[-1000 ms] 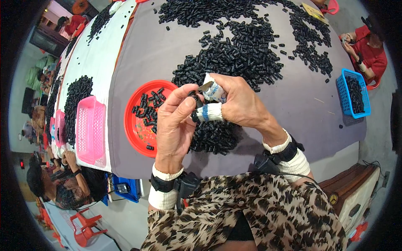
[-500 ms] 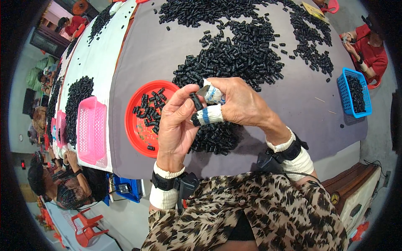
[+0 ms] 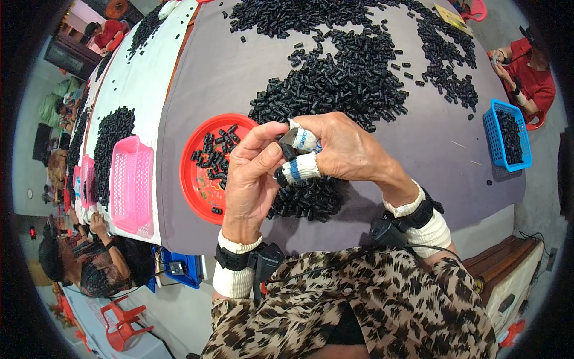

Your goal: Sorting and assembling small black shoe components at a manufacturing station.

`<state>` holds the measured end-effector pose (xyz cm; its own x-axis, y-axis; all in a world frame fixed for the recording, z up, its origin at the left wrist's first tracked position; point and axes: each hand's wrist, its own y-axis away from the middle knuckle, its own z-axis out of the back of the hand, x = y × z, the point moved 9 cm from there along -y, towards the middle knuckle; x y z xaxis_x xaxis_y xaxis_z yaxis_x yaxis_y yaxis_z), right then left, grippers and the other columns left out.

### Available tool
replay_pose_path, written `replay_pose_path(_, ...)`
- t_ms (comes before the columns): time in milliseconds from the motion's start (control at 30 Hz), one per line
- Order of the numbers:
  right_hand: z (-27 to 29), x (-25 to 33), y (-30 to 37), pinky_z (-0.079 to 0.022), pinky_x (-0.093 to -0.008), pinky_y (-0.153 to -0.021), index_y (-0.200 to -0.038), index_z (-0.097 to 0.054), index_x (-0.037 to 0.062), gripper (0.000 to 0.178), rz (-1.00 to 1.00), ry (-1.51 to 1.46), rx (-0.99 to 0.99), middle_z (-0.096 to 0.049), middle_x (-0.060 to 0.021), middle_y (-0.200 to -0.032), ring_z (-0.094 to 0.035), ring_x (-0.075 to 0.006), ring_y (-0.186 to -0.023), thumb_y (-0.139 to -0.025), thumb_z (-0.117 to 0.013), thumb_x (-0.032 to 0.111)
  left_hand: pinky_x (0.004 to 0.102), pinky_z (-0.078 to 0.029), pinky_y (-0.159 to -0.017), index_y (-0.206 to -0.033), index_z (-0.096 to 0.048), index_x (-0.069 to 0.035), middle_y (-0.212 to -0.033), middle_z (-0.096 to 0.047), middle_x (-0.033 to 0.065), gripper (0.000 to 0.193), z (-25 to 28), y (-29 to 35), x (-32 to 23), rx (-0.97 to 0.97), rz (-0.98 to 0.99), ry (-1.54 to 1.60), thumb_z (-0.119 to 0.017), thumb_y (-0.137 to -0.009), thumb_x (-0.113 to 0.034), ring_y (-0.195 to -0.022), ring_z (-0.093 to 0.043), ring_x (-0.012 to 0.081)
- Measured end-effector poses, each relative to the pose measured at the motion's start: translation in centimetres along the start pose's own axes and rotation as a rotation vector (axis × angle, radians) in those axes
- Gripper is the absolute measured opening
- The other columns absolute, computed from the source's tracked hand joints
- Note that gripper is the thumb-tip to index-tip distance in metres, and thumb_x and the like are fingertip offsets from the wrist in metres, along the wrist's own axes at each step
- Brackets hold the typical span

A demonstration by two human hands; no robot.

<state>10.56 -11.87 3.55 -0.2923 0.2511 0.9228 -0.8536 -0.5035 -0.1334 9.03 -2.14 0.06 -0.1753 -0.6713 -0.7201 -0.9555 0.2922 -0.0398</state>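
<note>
My left hand [image 3: 251, 170] pinches a small black cylindrical plastic part [image 3: 288, 151] between thumb and fingers. My right hand [image 3: 353, 146] is closed on a small flat grey metal blade [image 3: 290, 136], which lies against the part's upper end. A white wrapping with blue print [image 3: 307, 140] covers the right thumb, and a white knit sleeve with a blue stripe [image 3: 300, 169] covers a finger. Just beyond and beneath both hands spreads a large pile of similar black parts [image 3: 329, 87]. Left of my left hand, a red round tray [image 3: 190, 188] holds several more.
A grey cloth [image 3: 394, 209] covers the table. At right stands a blue basket [image 3: 526, 157] of black parts, near a person in red [image 3: 529, 75]. Leftward are a pink basket [image 3: 133, 179], another black heap [image 3: 113, 134] and a seated person [image 3: 89, 260].
The blade has come lower, across the black part's upper end, and the part now tilts and shows less. Both hands stay nearly in place.
</note>
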Motion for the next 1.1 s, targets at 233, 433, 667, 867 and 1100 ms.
replay_pose_path(233, -0.19, -0.09, 0.04, -0.043, -0.0358, -0.055, -0.075, -0.054, -0.0004, 0.038, 0.020, 0.006, 0.007, -0.057, -0.0122, -0.063, -0.055, -0.0248, -0.056, -0.066, -0.072, 0.033, 0.0254, -0.049, -0.078, -0.108, -0.055, 0.004, -0.100, -0.061, 0.0101, 0.027, -0.22, 0.08, -0.43, 0.003, -0.004, -0.061, -0.059, -0.083, -0.004, -0.090, -0.060, 0.0153)
replay_pose_path(433, -0.20, -0.04, -0.02, -0.043, -0.0359, -0.055, -0.075, -0.054, -0.0007, 0.040, 0.029, 0.026, -0.001, -0.057, -0.0128, -0.063, -0.055, -0.0246, -0.056, -0.067, -0.072, 0.035, 0.0251, -0.049, -0.077, -0.108, -0.056, 0.004, -0.099, -0.062, 0.0098, 0.027, -0.23, 0.10, -0.67, -0.001, -0.017, -0.098, -0.059, -0.083, -0.005, -0.089, -0.060, 0.0146)
replay_pose_path(667, -0.32, -0.07, 0.12, -0.043, -0.0369, -0.055, -0.076, -0.055, -0.0012, 0.041, 0.019, 0.043, -0.009, -0.057, -0.0139, -0.063, -0.056, -0.0267, -0.056, -0.068, -0.072, 0.035, 0.0244, -0.049, -0.075, -0.108, -0.057, 0.004, -0.097, -0.062, 0.0091, 0.026, -0.63, 0.23, -1.01, -0.035, -0.017, -0.117, -0.059, -0.084, -0.006, -0.085, -0.060, 0.0130)
replay_pose_path(867, -0.64, 0.26, 0.23, -0.043, -0.0371, -0.055, -0.077, -0.056, -0.0014, 0.038, 0.028, 0.030, -0.001, -0.058, -0.0150, -0.064, -0.057, -0.0266, -0.057, -0.069, -0.071, 0.033, 0.0217, -0.049, -0.072, -0.105, -0.058, 0.004, -0.094, -0.063, 0.0078, 0.024, 0.13, 0.43, -0.90, -0.063, 0.011, -0.145, -0.060, -0.083, -0.005, -0.082, -0.060, 0.0101)
replay_pose_path(1100, -0.82, -0.32, 0.47, -0.043, -0.0371, -0.055, -0.077, -0.056, -0.0016, 0.036, 0.022, -0.013, -0.011, -0.057, -0.0151, -0.063, -0.056, -0.0263, -0.056, -0.070, -0.070, 0.031, 0.0173, -0.045, -0.063, -0.103, -0.060, 0.004, -0.089, -0.063, 0.0052, 0.023, -0.10, 0.50, -0.95, -0.094, 0.027, -0.202, -0.061, -0.082, -0.004, -0.072, -0.056, 0.0056)
